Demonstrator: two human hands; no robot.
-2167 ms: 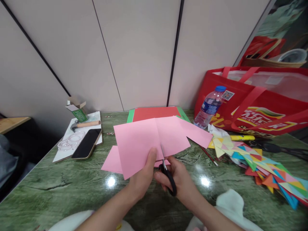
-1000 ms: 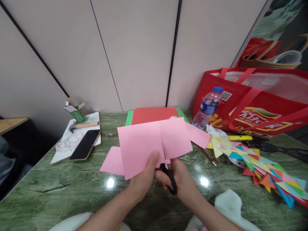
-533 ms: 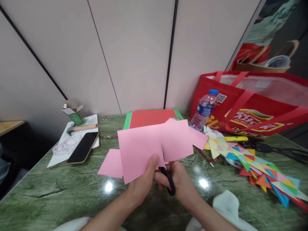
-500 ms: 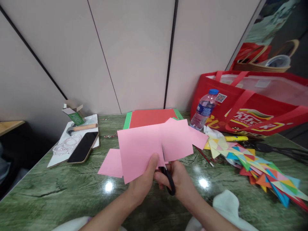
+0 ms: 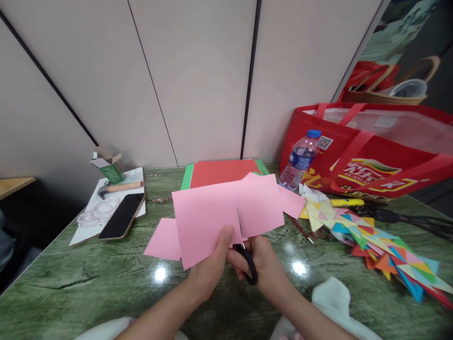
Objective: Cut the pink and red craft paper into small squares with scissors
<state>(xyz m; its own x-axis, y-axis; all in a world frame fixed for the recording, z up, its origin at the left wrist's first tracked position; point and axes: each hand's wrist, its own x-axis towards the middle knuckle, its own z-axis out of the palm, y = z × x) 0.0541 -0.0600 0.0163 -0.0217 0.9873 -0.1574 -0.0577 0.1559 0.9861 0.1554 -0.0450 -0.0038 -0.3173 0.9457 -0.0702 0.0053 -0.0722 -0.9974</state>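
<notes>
Pink paper (image 5: 219, 212) pinched in left hand (image 5: 211, 268); right hand (image 5: 271, 269) grips scissors (image 5: 252, 272), blades seemingly mid-cut; the next snip needs it taut.

Bare desk (image 5: 81, 278) lies open front-left; the phone (image 5: 122, 216) blocks farther left, colored paper triangles (image 5: 382, 241) crowd the right.

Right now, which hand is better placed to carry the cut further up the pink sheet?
Probably the right hand: it holds the black scissors, blade already in the pink sheet at its lower edge. The left hand pinches that sheet beside the cut.
</notes>
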